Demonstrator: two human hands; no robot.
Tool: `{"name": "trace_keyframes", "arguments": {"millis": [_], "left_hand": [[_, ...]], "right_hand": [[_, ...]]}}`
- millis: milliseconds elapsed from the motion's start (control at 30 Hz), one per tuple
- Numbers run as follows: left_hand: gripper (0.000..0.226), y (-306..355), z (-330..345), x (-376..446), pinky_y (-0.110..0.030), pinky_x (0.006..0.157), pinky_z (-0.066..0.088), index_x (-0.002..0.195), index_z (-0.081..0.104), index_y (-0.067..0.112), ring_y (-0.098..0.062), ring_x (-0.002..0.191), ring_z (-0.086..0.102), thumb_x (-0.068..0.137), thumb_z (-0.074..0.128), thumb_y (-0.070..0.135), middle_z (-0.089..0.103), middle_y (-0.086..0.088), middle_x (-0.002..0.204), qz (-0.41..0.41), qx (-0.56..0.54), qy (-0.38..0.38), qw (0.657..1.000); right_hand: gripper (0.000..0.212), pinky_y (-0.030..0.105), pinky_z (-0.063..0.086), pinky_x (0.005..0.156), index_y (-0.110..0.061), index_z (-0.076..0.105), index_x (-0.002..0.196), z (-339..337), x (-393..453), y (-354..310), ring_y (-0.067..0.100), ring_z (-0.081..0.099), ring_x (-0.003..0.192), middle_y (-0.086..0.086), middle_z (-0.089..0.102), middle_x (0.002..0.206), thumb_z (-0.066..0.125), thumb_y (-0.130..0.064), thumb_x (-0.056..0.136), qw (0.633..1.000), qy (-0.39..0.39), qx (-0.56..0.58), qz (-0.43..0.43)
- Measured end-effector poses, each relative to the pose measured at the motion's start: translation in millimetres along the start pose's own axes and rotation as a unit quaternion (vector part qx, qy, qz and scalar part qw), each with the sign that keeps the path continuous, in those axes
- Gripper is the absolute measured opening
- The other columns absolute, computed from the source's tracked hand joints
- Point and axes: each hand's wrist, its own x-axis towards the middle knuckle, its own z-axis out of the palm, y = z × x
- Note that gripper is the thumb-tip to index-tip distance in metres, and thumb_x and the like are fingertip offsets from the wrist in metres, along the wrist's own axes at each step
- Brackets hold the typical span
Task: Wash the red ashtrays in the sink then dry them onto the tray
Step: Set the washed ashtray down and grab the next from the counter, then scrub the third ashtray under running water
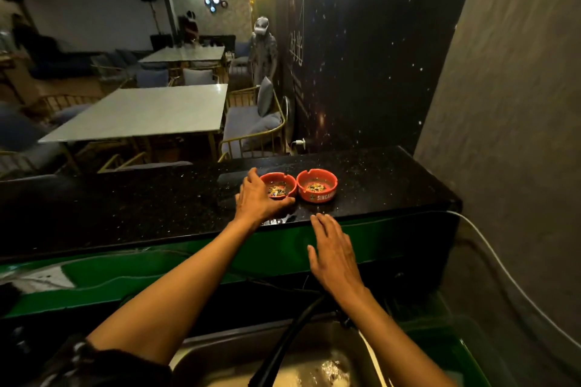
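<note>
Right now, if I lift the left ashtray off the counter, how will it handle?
The left ashtray looks rigid and glazed, so probably slick in the left hand. It holds debris, likely to spill if tilted. It nearly touches the right ashtray, so they may clink.

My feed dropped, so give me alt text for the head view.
The left hand grips the left of two red ashtrays on a dark counter. The right hand hovers open short of the other ashtray, above a wet sink.

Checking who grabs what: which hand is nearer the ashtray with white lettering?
Right. The right hand hovers open just in front of the lettered ashtray; the left hand grips the other ashtray beside it.
</note>
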Motion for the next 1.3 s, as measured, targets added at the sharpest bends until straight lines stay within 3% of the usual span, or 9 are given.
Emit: {"name": "trace_keyframes", "arguments": {"millis": [267, 700, 833, 933, 1067, 1167, 1233, 1300], "left_hand": [[0.129, 0.0, 8.8, 17.8, -0.052, 0.106, 0.044, 0.147, 0.023, 0.006, -0.036, 0.128, 0.052, 0.051, 0.090, 0.060, 0.053, -0.020, 0.139, -0.013, -0.018, -0.003, 1.000], [0.112, -15.1, -20.4, -41.0, -0.047, 0.093, 0.054, 0.125, 0.032, 0.019, -0.029, 0.103, 0.066, 0.042, 0.083, 0.073, 0.064, -0.011, 0.116, 0.048, -0.066, 0.063, 0.995], [0.110, -16.8, -40.4, -78.8, -0.045, 0.092, 0.055, 0.127, 0.032, 0.017, -0.028, 0.104, 0.067, 0.045, 0.089, 0.063, 0.065, -0.011, 0.118, 0.085, -0.067, 0.070, 0.992], [0.112, -23.3, -50.9, -115.3, -0.045, 0.091, 0.055, 0.127, 0.031, 0.020, -0.027, 0.105, 0.066, 0.042, 0.087, 0.065, 0.064, -0.008, 0.120, 0.099, -0.065, 0.062, 0.991], [0.112, -41.7, -56.5, -163.1, -0.041, 0.090, 0.056, 0.128, 0.028, 0.024, -0.023, 0.109, 0.063, 0.041, 0.084, 0.067, 0.060, -0.003, 0.123, 0.095, -0.084, 0.036, 0.991], [0.112, -58.0, -55.0, -198.2, -0.039, 0.090, 0.057, 0.130, 0.028, 0.022, -0.022, 0.110, 0.061, 0.043, 0.083, 0.066, 0.059, -0.004, 0.123, 0.095, -0.094, 0.029, 0.991], [0.110, -69.6, -53.3, -222.4, -0.037, 0.089, 0.056, 0.129, 0.030, 0.022, -0.020, 0.109, 0.060, 0.044, 0.084, 0.065, 0.058, -0.003, 0.122, 0.097, -0.104, 0.030, 0.989], [0.108, -81.2, -50.2, -244.2, -0.033, 0.088, 0.055, 0.128, 0.031, 0.023, -0.018, 0.109, 0.059, 0.045, 0.086, 0.064, 0.057, -0.002, 0.121, 0.099, -0.115, 0.030, 0.988]], "right_hand": [[0.065, 0.040, 0.039, 0.112, -0.014, 0.028, 0.152, 12.8, -0.2, 0.2, 0.023, 0.025, 0.148, 0.005, 0.029, 0.157, 0.056, -0.023, 0.094, 1.000, 0.023, -0.002, 0.001], [0.070, 0.043, 0.037, 0.112, -0.014, 0.027, 0.152, 0.1, 2.5, -11.9, 0.023, 0.022, 0.148, 0.006, 0.027, 0.158, 0.056, -0.011, 0.088, 0.999, -0.015, -0.017, 0.032], [0.061, 0.041, 0.036, 0.110, -0.012, 0.037, 0.148, -12.3, 7.4, -12.1, 0.024, 0.033, 0.142, 0.007, 0.037, 0.152, 0.057, -0.015, 0.091, 0.999, -0.025, -0.003, 0.026], [0.041, 0.038, 0.040, 0.105, -0.011, 0.052, 0.138, -24.2, -1.8, -20.7, 0.025, 0.050, 0.129, 0.008, 0.054, 0.139, 0.053, -0.023, 0.098, 0.995, 0.008, 0.083, 0.051], [0.031, 0.032, 0.050, 0.091, -0.020, 0.068, 0.120, -37.6, -48.5, -55.7, 0.015, 0.064, 0.107, -0.001, 0.071, 0.115, 0.051, -0.038, 0.101, 0.964, 0.036, 0.247, 0.092], [0.038, 0.030, 0.055, 0.073, -0.022, 0.074, 0.094, -36.4, -83.9, -76.5, 0.007, 0.071, 0.080, -0.005, 0.076, 0.086, 0.050, -0.051, 0.098, 0.924, -0.016, 0.352, 0.149], [0.043, 0.021, 0.050, 0.058, -0.017, 0.074, 0.091, -32.7, -105.1, -87.0, 0.010, 0.071, 0.070, 0.002, 0.077, 0.082, 0.052, -0.053, 0.097, 0.883, -0.067, 0.422, 0.196], [0.037, 0.014, 0.044, 0.051, -0.010, 0.074, 0.098, -31.3, -128.5, -96.0, 0.012, 0.070, 0.068, 0.007, 0.076, 0.085, 0.059, -0.044, 0.096, 0.837, -0.102, 0.485, 0.231]]}}
